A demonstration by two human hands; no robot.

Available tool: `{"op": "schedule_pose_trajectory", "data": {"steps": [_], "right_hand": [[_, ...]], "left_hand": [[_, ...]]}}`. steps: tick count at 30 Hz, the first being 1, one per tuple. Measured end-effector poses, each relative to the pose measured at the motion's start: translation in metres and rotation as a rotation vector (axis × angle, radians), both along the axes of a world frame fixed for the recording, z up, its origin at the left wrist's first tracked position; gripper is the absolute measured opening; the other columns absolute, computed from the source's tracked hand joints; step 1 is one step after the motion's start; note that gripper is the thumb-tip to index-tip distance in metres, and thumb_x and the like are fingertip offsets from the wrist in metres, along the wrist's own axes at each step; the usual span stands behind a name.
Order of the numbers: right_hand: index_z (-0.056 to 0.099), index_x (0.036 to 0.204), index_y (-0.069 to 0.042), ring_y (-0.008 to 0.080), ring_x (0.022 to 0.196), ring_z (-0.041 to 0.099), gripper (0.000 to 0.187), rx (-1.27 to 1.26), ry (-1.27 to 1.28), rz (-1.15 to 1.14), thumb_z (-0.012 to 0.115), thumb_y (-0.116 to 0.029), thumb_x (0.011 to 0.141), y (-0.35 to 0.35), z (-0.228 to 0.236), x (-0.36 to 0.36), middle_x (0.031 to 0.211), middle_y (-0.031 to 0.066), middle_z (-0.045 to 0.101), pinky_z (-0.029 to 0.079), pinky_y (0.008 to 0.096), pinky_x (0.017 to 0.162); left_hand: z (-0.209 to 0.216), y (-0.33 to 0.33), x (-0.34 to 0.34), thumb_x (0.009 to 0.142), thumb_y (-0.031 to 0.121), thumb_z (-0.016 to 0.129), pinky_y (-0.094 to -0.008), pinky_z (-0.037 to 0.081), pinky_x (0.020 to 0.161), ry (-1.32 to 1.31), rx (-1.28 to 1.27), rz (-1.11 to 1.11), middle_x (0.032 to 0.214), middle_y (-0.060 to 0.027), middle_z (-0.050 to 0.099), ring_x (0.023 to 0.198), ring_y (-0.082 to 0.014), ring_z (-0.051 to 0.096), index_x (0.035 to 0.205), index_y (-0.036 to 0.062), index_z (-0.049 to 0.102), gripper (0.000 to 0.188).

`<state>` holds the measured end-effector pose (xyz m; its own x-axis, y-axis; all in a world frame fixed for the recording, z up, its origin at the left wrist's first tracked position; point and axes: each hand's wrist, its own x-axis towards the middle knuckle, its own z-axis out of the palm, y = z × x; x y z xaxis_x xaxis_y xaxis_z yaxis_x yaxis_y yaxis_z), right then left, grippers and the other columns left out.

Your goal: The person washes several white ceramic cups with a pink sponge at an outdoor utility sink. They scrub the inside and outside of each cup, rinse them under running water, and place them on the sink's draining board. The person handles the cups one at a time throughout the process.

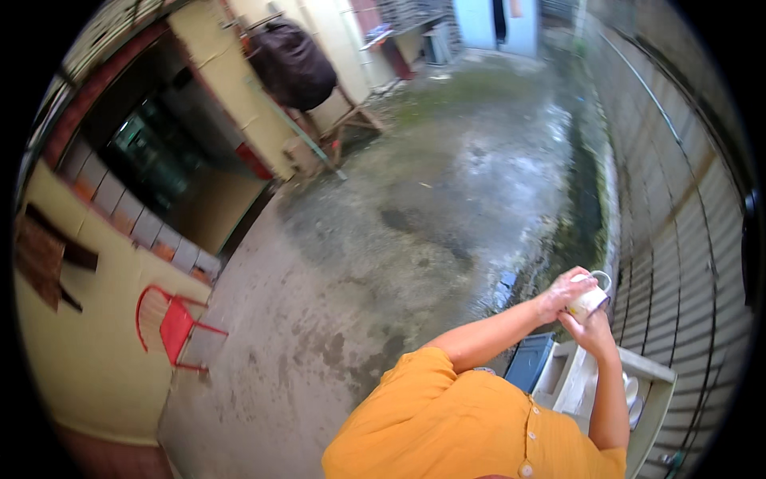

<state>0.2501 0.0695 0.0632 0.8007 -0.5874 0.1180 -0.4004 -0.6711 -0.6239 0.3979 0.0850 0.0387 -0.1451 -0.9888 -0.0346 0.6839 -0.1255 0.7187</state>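
Observation:
A white mug (pixel 589 304) with a dark rim is held up between both hands, over the right side of the yard. My left hand (pixel 560 294) is closed over its upper side, and whitish suds seem to cling to the fingers. From below, my right hand (pixel 589 330) grips the mug's body. The mug's looped handle (pixel 604 279) sticks out at the far side. Beneath my forearms stands a pale wooden frame (pixel 648 366), with white dishes (pixel 631 391) inside it, partly covered by my right arm.
A blue-grey bin or basin (pixel 528 361) sits beside the frame. A corrugated wall (pixel 662 263) runs close along the right, with a mossy drain (pixel 586 199) at its foot. At the left stand a red chair (pixel 177 329) and a doorway (pixel 171 160); wet concrete (pixel 383 263) lies between.

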Motion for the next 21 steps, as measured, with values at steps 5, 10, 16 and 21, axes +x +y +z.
{"op": "schedule_pose_trajectory", "data": {"steps": [5, 10, 16, 21], "right_hand": [[0.056, 0.115, -0.001, 0.0381, 0.106, 0.051, 0.047, -0.37, -0.238, -0.227, 0.071, -0.022, 0.075, 0.019, 0.002, -0.014, 0.109, 0.0202, 0.057, 0.036, 0.045, 0.095], [0.055, 0.113, 0.003, 0.0427, 0.108, 0.048, 0.056, -0.597, -0.046, -0.364, 0.075, -0.03, 0.073, 0.018, 0.019, -0.038, 0.113, 0.025, 0.053, 0.038, 0.0499, 0.094], [0.061, 0.1, 0.0, 0.0391, 0.101, 0.055, 0.049, -0.399, 0.019, -0.405, 0.068, -0.041, 0.074, -0.001, -0.009, -0.08, 0.103, 0.0267, 0.059, 0.043, 0.0458, 0.087], [0.057, 0.075, 0.001, 0.0368, 0.072, 0.058, 0.047, -0.182, -0.095, -0.637, 0.064, -0.045, 0.081, 0.021, -0.001, -0.094, 0.076, 0.0192, 0.059, 0.045, 0.0457, 0.065]], "left_hand": [[0.008, -0.018, -0.017, 0.09, 0.028, 0.061, -0.0286, 0.052, 0.073, 0.012, -0.06, -0.177, 0.093, -0.0027, 0.06, 0.085, -0.0129, 0.06, 0.105, 0.0097, 0.055, 0.025], [-0.016, -0.047, -0.044, 0.094, 0.033, 0.053, -0.0385, 0.049, 0.091, 0.16, -0.026, -0.331, 0.111, -0.01, 0.062, 0.103, -0.0216, 0.06, 0.114, 0.0079, 0.055, 0.032], [-0.034, -0.059, -0.083, 0.096, 0.028, 0.046, -0.0381, 0.049, 0.09, -0.079, 0.024, -0.291, 0.112, -0.0109, 0.062, 0.103, -0.0232, 0.06, 0.115, 0.0054, 0.056, 0.031], [-0.017, -0.053, -0.115, 0.094, 0.037, 0.046, -0.0373, 0.053, 0.079, 0.182, 0.282, -0.464, 0.098, -0.0099, 0.066, 0.088, -0.0236, 0.065, 0.106, 0.0041, 0.06, 0.038]]}}
